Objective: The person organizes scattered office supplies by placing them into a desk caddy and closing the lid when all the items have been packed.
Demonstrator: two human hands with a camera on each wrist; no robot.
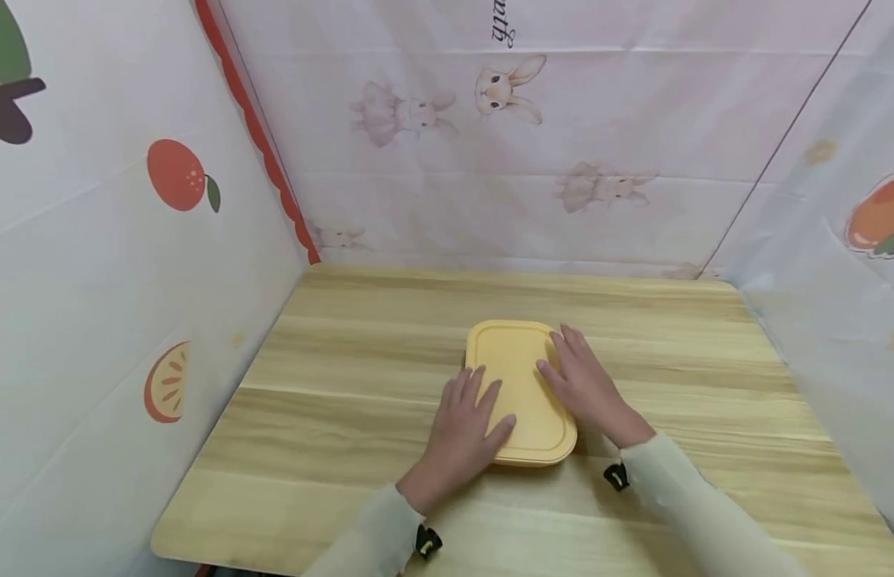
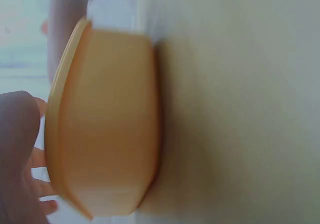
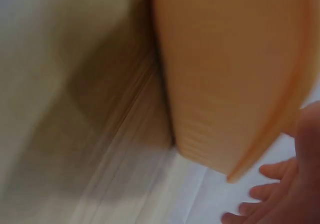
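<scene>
A yellow rectangular box with a flat lid (image 1: 515,385) stands on the wooden table in front of me. My left hand (image 1: 465,429) lies over its near left edge with fingers spread, the fingertips and thumb on the lid. On the opposite side my right hand (image 1: 580,381) rests along the right edge, its fingers extended. The left wrist view shows the side wall of the box (image 2: 110,119) and the lid's rim close by the left fingers (image 2: 42,186). In the right wrist view the box's wall (image 3: 230,74) meets the table, with the right fingers (image 3: 265,191) beyond the rim.
The wooden table (image 1: 332,449) reaches out on all sides of the box. A fabric backdrop (image 1: 454,216) with rabbit prints rises behind it. Fruit-printed panels stand at the left (image 1: 94,320) and right (image 1: 836,320) edges.
</scene>
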